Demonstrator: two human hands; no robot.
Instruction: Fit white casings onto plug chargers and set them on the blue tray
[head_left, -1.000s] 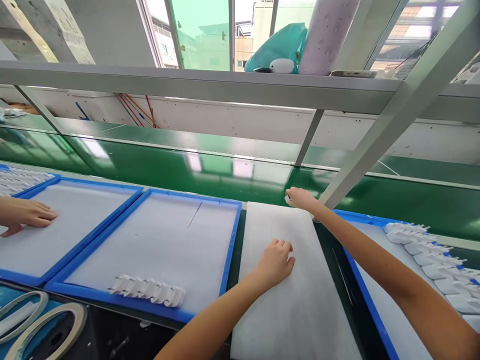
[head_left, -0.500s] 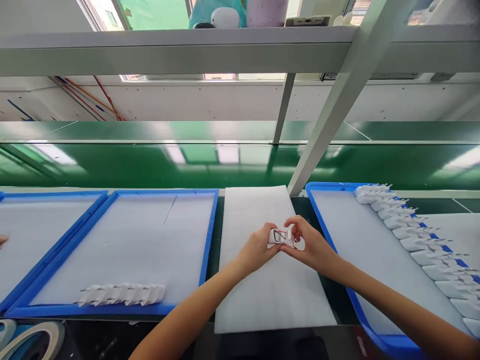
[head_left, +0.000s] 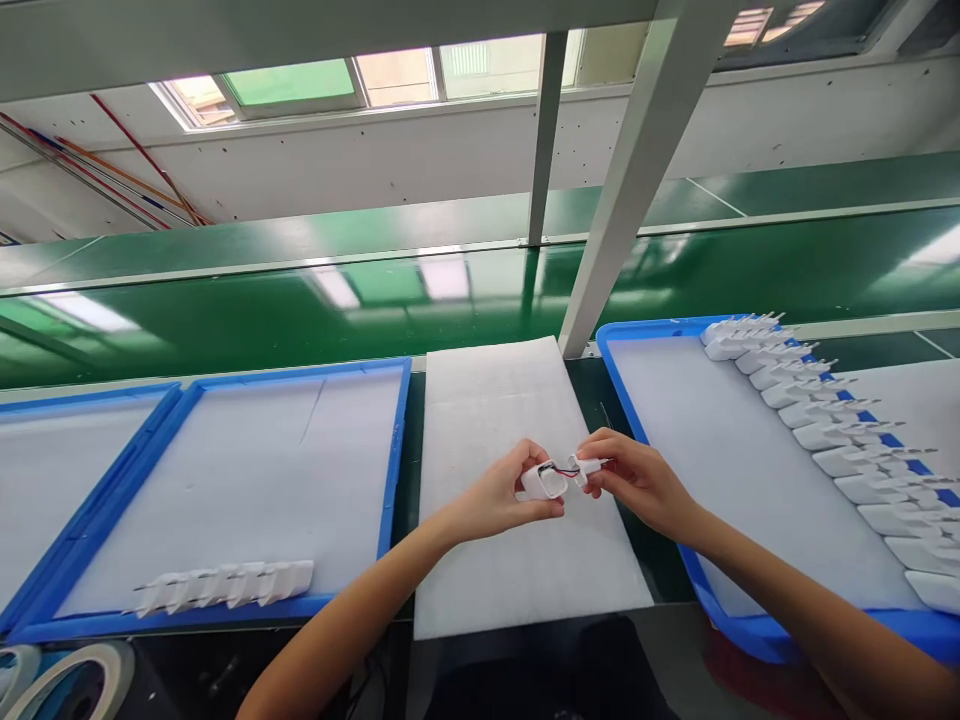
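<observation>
My left hand point(head_left: 499, 497) is closed around a white charger housing point(head_left: 546, 483), its open end facing right. Pinched in the fingers of my right hand point(head_left: 637, 478) is a white plug cap point(head_left: 585, 470) with thin pins toward the right. Red and black wires point(head_left: 566, 471) run across the short gap between the two pieces. Both hands are held over a white foam sheet point(head_left: 525, 590). Part of the housing is hidden behind my left fingers.
A blue-rimmed tray point(head_left: 397, 450) on the left has a short row of white chargers point(head_left: 225, 585) near its front edge. Along the right tray point(head_left: 652, 405) runs a long slanted row of white plug chargers point(head_left: 840, 435). Tape rolls point(head_left: 105, 670) lie bottom left; a metal post point(head_left: 615, 190) rises behind the sheet.
The housing and cap, close together before, are now drawn apart with the wires showing between them. My right hand has turned. The view has tilted and shifted; another person's fingers at far left are gone.
</observation>
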